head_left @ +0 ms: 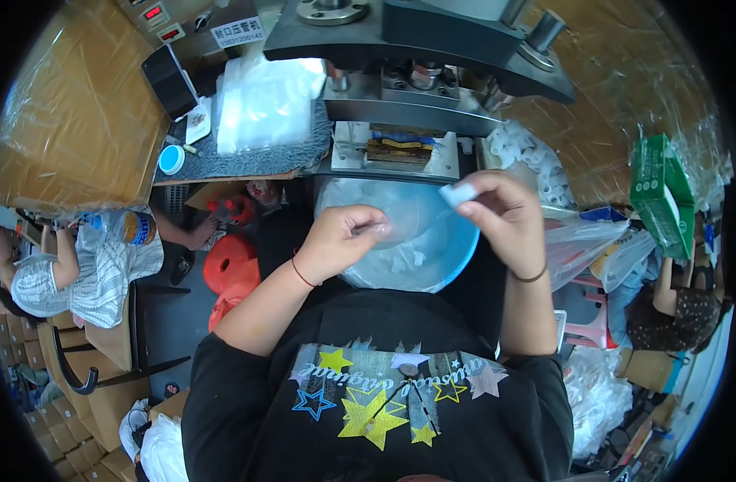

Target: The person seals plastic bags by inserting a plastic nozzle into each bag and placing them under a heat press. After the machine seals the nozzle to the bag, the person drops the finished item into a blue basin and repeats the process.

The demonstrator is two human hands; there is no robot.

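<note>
My left hand [344, 241] is closed in a pinch over the left side of a blue basin [467, 247], holding the edge of a thin see-through plastic piece [404, 221]. Across the basin, my right hand [504, 217] pinches a small whitish plastic piece [456, 194] between thumb and fingers. Whether the two pieces are joined I cannot tell. Inside the basin lie several whitish plastic scraps [408, 257]. Just beyond it, under a metal press [424, 48], is a plate [440, 157] bearing a die block [400, 149] with blue and yellow strips.
See-through plastic bags [263, 108] are stacked left of the press, beside a phone [169, 83] and a blue-lidded tub [171, 159]. White plastic pieces [529, 161] are heaped to the right. A red stool [227, 265] stands at left. Other people sit on both sides.
</note>
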